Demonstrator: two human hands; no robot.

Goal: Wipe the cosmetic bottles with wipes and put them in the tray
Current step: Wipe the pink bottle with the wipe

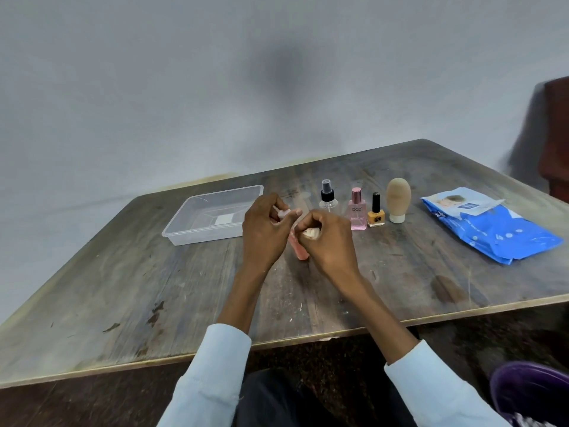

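1. Head view, counter (308, 303): worn wooden top carrying every item of the task; only this one view is available to us.
2. Tray (184, 234): clear plastic, at the left of the counter. We see no bottle in it; a pale square shows through its base.
3. Pink bottle (299, 250): slim, salmon-coloured, held tilted above the counter between both hands, just to the right of the tray. Its pale cap end points up and left.
4. Left hand (265, 229): grip closed around the upper end of the pink bottle, fingers and thumb pinching near the cap.
5. Right hand (326, 238): grip curled tight on a bunched white wipe (311, 233), which it presses against the bottle's side.
6. Waiting row, behind and right of the hands: clear spray bottle (328, 198), pink perfume bottle (357, 211), orange nail polish (376, 212), beige bottle (398, 198) standing on its white cap. All are upright and apart from the tray.
7. Wipes pack (492, 229): blue, lying flat at the far right, flap lifted.
8. Step in hand, as we judge it: wiping the first bottle. To do it well, we would keep the left grip steady near the cap, turn the bottle so the wipe covers every side down to the base, and then set it in the tray.
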